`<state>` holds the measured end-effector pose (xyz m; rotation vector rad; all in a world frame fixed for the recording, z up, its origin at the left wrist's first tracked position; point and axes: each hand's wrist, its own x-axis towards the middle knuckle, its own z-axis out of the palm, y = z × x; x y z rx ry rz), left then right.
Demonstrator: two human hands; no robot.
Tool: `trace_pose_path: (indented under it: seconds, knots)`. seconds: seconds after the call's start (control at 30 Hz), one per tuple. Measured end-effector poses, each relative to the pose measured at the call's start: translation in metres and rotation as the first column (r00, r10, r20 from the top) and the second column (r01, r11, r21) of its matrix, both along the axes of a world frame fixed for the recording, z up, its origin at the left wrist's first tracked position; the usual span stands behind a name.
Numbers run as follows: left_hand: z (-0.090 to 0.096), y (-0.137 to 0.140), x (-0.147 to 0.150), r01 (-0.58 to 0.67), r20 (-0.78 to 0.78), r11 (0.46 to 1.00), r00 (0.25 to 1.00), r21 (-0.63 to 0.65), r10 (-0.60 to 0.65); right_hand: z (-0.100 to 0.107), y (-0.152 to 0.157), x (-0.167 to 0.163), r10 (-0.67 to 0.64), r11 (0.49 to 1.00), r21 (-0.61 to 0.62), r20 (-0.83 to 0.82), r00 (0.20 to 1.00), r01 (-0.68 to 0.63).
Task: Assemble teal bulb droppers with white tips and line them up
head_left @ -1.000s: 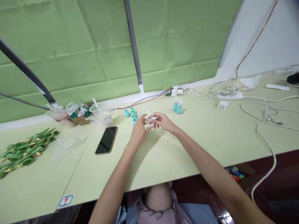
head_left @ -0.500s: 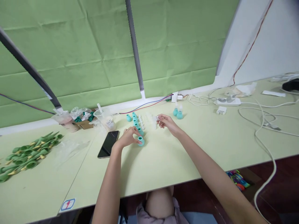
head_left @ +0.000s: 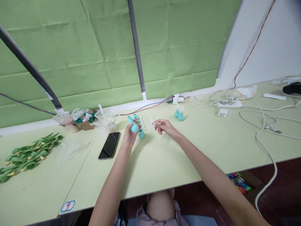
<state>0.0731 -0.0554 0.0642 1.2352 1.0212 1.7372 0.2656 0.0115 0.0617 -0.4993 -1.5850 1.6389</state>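
Raised above the table, my left hand [head_left: 129, 135] is closed around a teal rubber bulb [head_left: 134, 127], its neck tilted up and away. My right hand [head_left: 166, 128] pinches a small white plastic piece [head_left: 154, 124] between thumb and fingertips; its exact shape is too small to make out. Just below the held bulb, another teal bulb [head_left: 141, 134] stands on the table. Behind my left hand are more bulbs [head_left: 135, 116], partly hidden. A row of small white parts [head_left: 143, 125] lies beside them, near several translucent pieces [head_left: 150, 118].
Two teal bulbs with clear tips [head_left: 181, 117] stand at the back right. A phone [head_left: 109, 145] lies left of my left hand. Drink cups [head_left: 109, 123], a small box [head_left: 86, 125] and green plastic stems [head_left: 31, 153] are farther left. White cables [head_left: 263, 125] and a power strip [head_left: 228, 104] spread on the right.
My left hand has lifted the front teal bulb off the table, up and away from me, and tilted it. My right hand has shifted slightly left and nearer with the white piece.
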Motion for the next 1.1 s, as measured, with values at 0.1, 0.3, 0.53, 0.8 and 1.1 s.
trace_pose_path:
  seconds: [0.1,0.3,0.53,0.8,1.1]
  knots:
    - [-0.002,0.0,0.01,0.075,-0.135,0.995,0.987,-0.07,-0.084,0.0,0.0,-0.002,-0.06,0.998,0.013,-0.041,0.997,0.061]
    - [-0.004,-0.007,0.033,-0.06,-0.667,0.998,0.743,0.017,0.056,0.002,0.001,-0.001,-0.156,0.975,0.164,0.002,0.988,0.153]
    - [-0.006,-0.009,0.033,-0.164,-0.821,0.971,0.52,0.175,0.236,0.002,-0.001,0.003,-0.125,0.944,0.319,0.105,0.987,0.085]
    - [-0.009,-0.007,0.031,-0.172,-0.919,0.959,0.291,0.225,0.267,-0.001,0.0,0.0,-0.213,0.913,0.385,0.171,0.962,0.134]
    - [-0.012,-0.005,0.031,-0.197,-0.975,0.96,0.06,0.199,0.214,-0.007,-0.005,-0.004,-0.288,0.888,0.44,0.302,0.909,0.135]
